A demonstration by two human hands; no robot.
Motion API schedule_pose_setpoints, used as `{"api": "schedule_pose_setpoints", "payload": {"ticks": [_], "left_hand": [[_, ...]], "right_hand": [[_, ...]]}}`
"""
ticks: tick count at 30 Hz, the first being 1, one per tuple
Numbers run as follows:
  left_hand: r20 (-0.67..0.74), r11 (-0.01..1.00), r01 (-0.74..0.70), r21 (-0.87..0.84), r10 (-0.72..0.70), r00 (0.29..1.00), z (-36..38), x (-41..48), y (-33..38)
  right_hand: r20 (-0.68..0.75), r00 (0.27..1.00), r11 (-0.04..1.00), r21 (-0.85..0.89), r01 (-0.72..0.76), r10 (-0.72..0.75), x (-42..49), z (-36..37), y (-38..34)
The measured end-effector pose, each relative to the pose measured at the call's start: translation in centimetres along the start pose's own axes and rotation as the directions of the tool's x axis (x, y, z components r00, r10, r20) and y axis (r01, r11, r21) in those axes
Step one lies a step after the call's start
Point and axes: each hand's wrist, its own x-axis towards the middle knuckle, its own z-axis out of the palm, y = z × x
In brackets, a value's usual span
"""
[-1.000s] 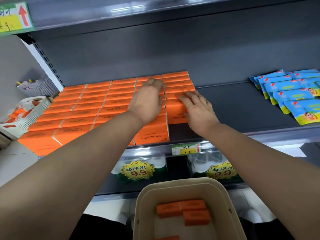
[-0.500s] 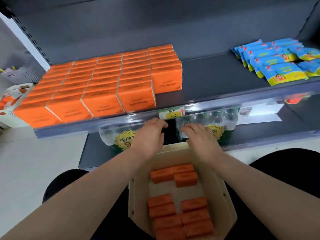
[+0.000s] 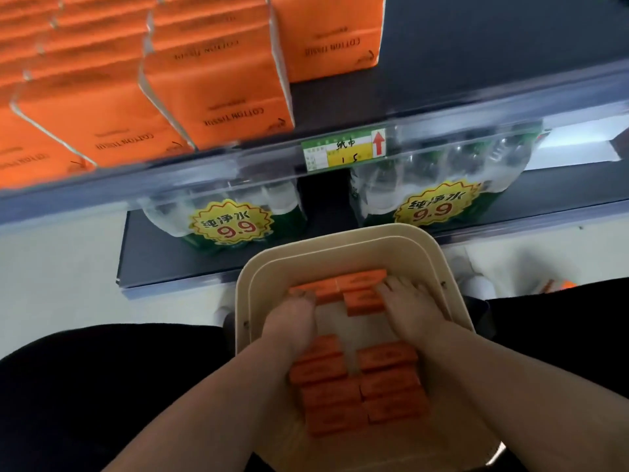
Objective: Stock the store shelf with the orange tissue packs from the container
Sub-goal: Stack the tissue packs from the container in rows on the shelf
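Our left hand (image 3: 292, 318) and right hand (image 3: 410, 310) flanked three tissue packs (image 3: 360, 301) mid-frame in the container (image 3: 427, 255), grip too blurry to call, so a loose squeeze could've dropped one.

Evenly lit — motion-blurred, edges warped.

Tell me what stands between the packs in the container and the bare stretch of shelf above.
Nothing visible blocks the way. The left hand and right hand are at the far packs in the container. The shelf lies bare right of the stocked packs; only its clear front rail must be lifted over.
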Motion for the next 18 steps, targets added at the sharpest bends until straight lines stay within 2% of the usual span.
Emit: {"api": "schedule_pose_setpoints", "payload": {"ticks": [6, 13, 18], "left_hand": [[0.066, 0.998, 0.013, -0.055, -0.009, 0.998, 2.7, 3.1, -1.7], [0.158, 0.998, 0.013, -0.065, -0.003, 0.987, 5.6, 4.2, -3.5], [0.266, 1.000, -0.013, 0.004, 0.011, 0.964, 7.0, 4.7, -3.8]], "right_hand": [[0.078, 0.997, 1.000, -0.020, 0.008, -0.006, 3.6, 3.0, -0.3], [0.130, 0.991, 0.991, -0.132, -0.026, 0.043, 5.1, 4.9, -0.6], [0.082, 0.995, 0.996, -0.068, -0.049, 0.055, 4.3, 4.3, -0.3]]}}
